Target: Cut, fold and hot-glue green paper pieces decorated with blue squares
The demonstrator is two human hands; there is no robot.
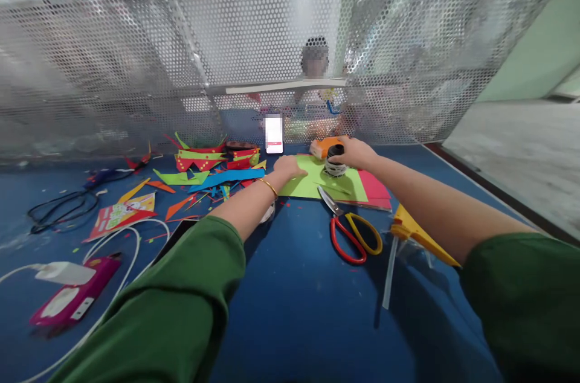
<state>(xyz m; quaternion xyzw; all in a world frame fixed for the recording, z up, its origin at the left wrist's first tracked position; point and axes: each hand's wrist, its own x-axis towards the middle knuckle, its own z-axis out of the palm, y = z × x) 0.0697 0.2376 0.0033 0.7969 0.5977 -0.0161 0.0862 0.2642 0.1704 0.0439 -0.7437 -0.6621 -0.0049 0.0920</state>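
Resting at the left edge of a light green paper sheet [302, 186], my left hand [289, 169] has its thumb stretched out over the sheet; its other fingers are partly hidden. My right hand [356, 152] is closed around the upper part of a small jar [336, 167] with a black top and a whitish, streaked body. The jar stands on the green sheet. Just behind it lies an orange box [324, 147]. Pink-red sheets [377, 189] stick out under the green one. Scissors [347, 232] with red and yellow handles lie partly open before the paper.
A yellow glue gun [419, 232] with a clear glue stick lies under my right forearm. Paper masks [199, 159] and coloured scraps cover the left side. A magenta power strip [77, 295] with a white cable is front left. A perforated metal screen [267, 26] borders the back; a person sits beyond.
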